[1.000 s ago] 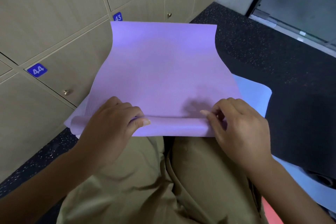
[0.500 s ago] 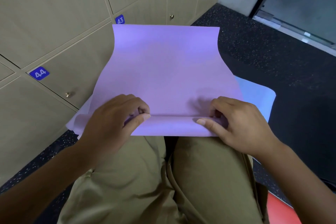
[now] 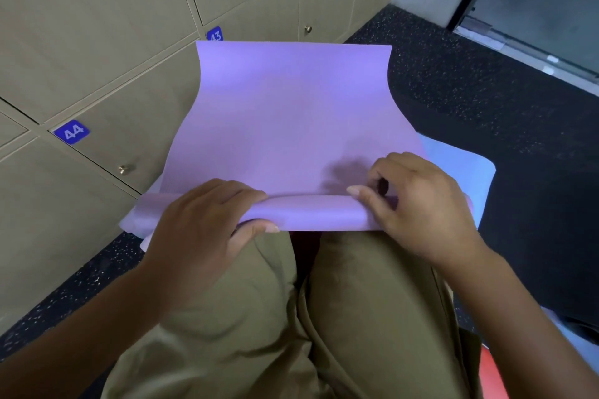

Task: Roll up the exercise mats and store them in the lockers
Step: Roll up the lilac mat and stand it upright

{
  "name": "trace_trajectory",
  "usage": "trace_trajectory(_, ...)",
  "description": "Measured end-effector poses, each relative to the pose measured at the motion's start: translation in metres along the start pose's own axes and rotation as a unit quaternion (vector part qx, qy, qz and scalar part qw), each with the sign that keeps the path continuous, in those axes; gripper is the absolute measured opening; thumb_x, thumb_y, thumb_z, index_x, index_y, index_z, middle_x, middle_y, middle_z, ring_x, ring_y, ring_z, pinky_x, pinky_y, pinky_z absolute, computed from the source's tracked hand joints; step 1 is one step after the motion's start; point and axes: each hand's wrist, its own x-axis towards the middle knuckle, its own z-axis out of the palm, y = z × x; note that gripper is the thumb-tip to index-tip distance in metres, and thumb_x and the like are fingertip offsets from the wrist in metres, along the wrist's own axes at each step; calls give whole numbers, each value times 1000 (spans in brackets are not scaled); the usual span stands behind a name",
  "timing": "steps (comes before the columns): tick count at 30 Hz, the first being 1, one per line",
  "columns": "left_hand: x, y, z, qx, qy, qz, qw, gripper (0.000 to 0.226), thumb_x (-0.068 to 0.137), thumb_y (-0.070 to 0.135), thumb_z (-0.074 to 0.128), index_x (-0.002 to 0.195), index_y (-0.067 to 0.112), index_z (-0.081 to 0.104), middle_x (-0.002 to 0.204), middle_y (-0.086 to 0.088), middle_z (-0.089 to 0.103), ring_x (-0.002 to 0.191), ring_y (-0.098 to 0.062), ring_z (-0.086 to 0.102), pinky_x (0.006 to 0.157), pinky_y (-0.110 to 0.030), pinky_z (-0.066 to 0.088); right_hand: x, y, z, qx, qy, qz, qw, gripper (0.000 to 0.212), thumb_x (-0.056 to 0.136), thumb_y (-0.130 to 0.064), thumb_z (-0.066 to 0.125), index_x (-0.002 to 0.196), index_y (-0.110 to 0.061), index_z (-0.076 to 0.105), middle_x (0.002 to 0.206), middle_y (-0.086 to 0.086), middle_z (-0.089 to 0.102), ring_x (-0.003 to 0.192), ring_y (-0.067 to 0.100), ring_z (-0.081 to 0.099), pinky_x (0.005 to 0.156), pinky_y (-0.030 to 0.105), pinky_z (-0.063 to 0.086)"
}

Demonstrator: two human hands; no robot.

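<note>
A purple exercise mat (image 3: 291, 113) lies flat on the dark floor in front of my knees, its near end curled into a thin roll (image 3: 311, 210). My left hand (image 3: 201, 223) grips the left part of that roll, fingers over the top and thumb under it. My right hand (image 3: 418, 201) pinches the right end of the roll with curled fingers. A light blue mat (image 3: 453, 172) lies under the purple one and shows at the right. Beige lockers (image 3: 97, 42) numbered 42, 43 and 44 stand along the left, all closed.
Black speckled rubber floor (image 3: 486, 91) spreads to the right. A glass door with a metal threshold (image 3: 534, 26) is at the far right. My knees in khaki trousers (image 3: 291, 317) fill the foreground. A red edge (image 3: 492, 376) shows at the bottom right.
The rolled edge has grown thicker and turned forward. My left thumb has slipped under the roll. My right fingers have curled tighter on the right end.
</note>
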Motion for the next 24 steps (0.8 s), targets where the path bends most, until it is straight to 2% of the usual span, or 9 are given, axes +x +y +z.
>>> trace_trajectory(3, 4, 0, -4, -22, -32, -32, 999, 46, 92, 55, 50, 104, 19, 76, 89, 5, 71, 82, -22, 65, 66, -39, 55, -15, -9, 9, -46, 87, -5, 995, 32, 99, -35, 60, 79, -11, 61, 74, 2, 56, 70, 26, 49, 65, 42, 41)
trace_trajectory(5, 9, 1, -5, -42, -42, -49, 997, 47, 90, 56, 47, 102, 21, 76, 85, 7, 70, 80, -22, 64, 66, -37, 54, -25, -11, 9, -56, 88, -4, 995, 30, 100, -36, 61, 87, -10, 66, 82, 3, 61, 77, 29, 53, 72, 43, 42)
trace_trajectory(8, 19, -3, -5, -105, -64, -104, 987, 49, 85, 64, 42, 99, 29, 74, 85, 11, 69, 84, -12, 60, 76, -37, 48, -35, -12, 9, -46, 71, -3, 996, 35, 98, -43, 63, 101, -9, 70, 96, 3, 66, 90, 29, 59, 81, 43, 46)
trace_trajectory(9, 23, -5, -6, -128, -73, -122, 982, 45, 83, 65, 44, 97, 33, 72, 86, 12, 69, 85, -6, 58, 79, -34, 45, -36, -11, 10, -37, 69, -4, 997, 37, 98, -44, 64, 104, -8, 70, 100, 4, 67, 92, 29, 60, 83, 43, 48)
trace_trajectory(13, 31, -12, -9, -180, -91, -136, 970, 22, 83, 55, 63, 93, 39, 72, 92, 23, 69, 95, 0, 55, 85, -11, 36, -35, -2, 15, -5, 76, -11, 997, 34, 98, -41, 63, 108, -9, 72, 105, 2, 69, 96, 28, 60, 86, 39, 46)
trace_trajectory(16, 32, -10, -6, -173, -47, -126, 976, 24, 83, 49, 66, 102, 37, 73, 97, 23, 66, 97, -1, 53, 87, -5, 32, -27, 6, 17, 1, 76, -13, 997, 37, 99, -45, 58, 103, -11, 73, 99, 0, 70, 91, 26, 61, 82, 35, 43)
trace_trajectory(19, 33, -5, -5, -164, -4, -103, 981, 22, 87, 42, 62, 103, 32, 73, 96, 23, 64, 94, -6, 56, 86, -9, 34, -17, 10, 16, 11, 60, -4, 998, 40, 100, -50, 53, 100, -15, 73, 93, -3, 69, 85, 23, 61, 75, 37, 45)
trace_trajectory(22, 27, -1, 1, -103, 32, -54, 993, 29, 95, 38, 55, 110, 23, 76, 105, 11, 68, 101, -17, 59, 92, -26, 41, -6, 13, 9, 27, 9, 29, 999, 41, 100, -59, 46, 99, -27, 71, 90, -10, 66, 86, 16, 60, 68, 36, 48)
trace_trajectory(24, 21, 0, 6, -57, 55, -29, 996, 37, 96, 41, 58, 118, 16, 75, 112, 4, 68, 106, -22, 58, 95, -31, 42, 1, 15, 5, 34, -42, 52, 997, 44, 97, -68, 37, 98, -34, 66, 89, -13, 63, 88, 10, 56, 67, 38, 51)
